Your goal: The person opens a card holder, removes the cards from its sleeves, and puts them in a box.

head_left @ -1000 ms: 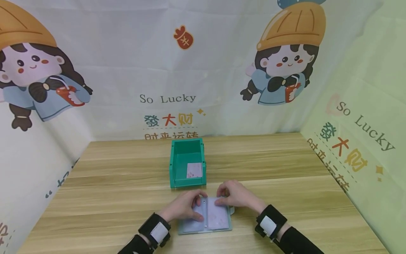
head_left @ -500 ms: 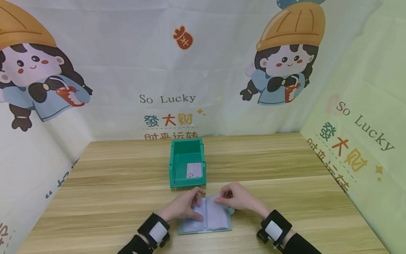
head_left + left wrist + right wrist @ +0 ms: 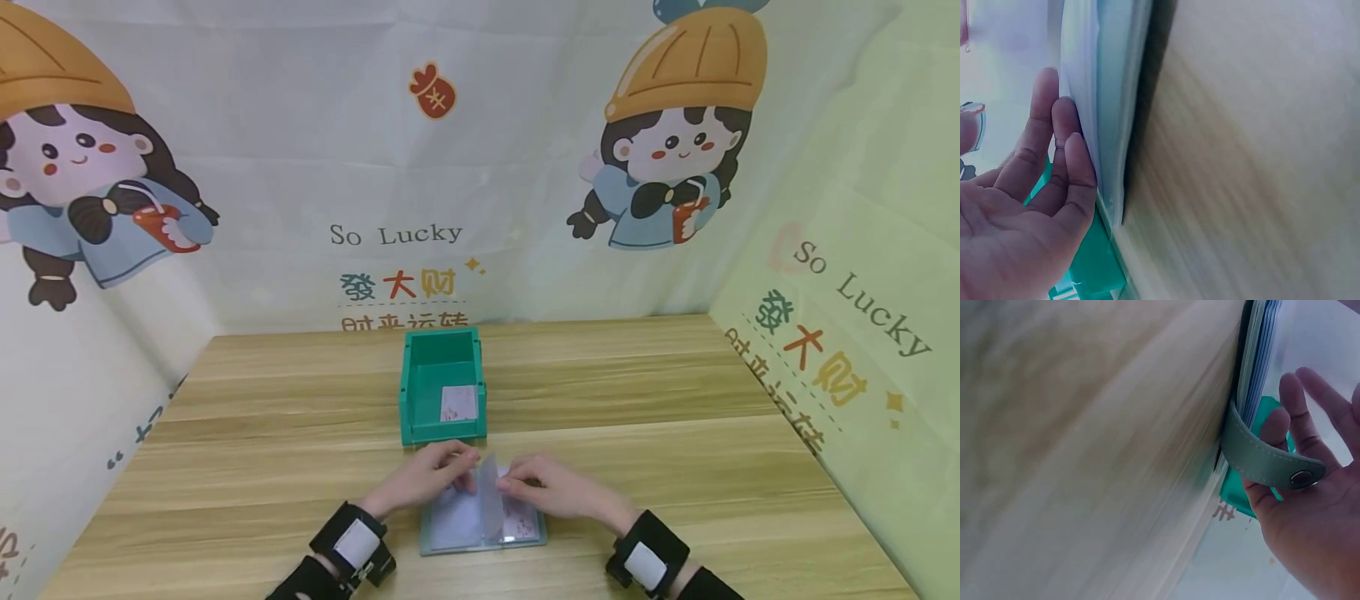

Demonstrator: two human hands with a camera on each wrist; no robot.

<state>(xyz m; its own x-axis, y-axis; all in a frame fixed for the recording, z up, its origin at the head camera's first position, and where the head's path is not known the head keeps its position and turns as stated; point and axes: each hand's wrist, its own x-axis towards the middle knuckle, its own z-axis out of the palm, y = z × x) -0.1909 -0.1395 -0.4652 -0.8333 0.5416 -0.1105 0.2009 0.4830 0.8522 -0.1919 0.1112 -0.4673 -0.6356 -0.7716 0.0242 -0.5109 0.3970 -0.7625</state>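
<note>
A small card album (image 3: pixel 453 523) with a pale blue-green cover lies open on the table. One clear page (image 3: pixel 491 504) stands raised near its middle. My right hand (image 3: pixel 551 487) pinches this page between thumb and index finger; the fingertips are right at its edge. Under the raised page, a printed card (image 3: pixel 519 521) shows on the right side. My left hand (image 3: pixel 435 475) rests at the album's top left, fingers loosely bent. In the left wrist view, its fingertips (image 3: pixel 1066 106) touch the pages. The album's snap strap (image 3: pixel 1272 461) curves up in front of my right fingers in the right wrist view.
Just behind the album stands a green plastic bin (image 3: pixel 442 358), with a printed card (image 3: pixel 458 403) lying in it. The wooden table (image 3: pixel 615 383) reaches back to a hanging cloth (image 3: pixel 525 167) with cartoon prints. Both wrists carry black straps.
The page on the right has been lifted and swung toward the middle, uncovering a printed card. My right hand moved slightly down and left with it. My left thumb rose off the left page.
</note>
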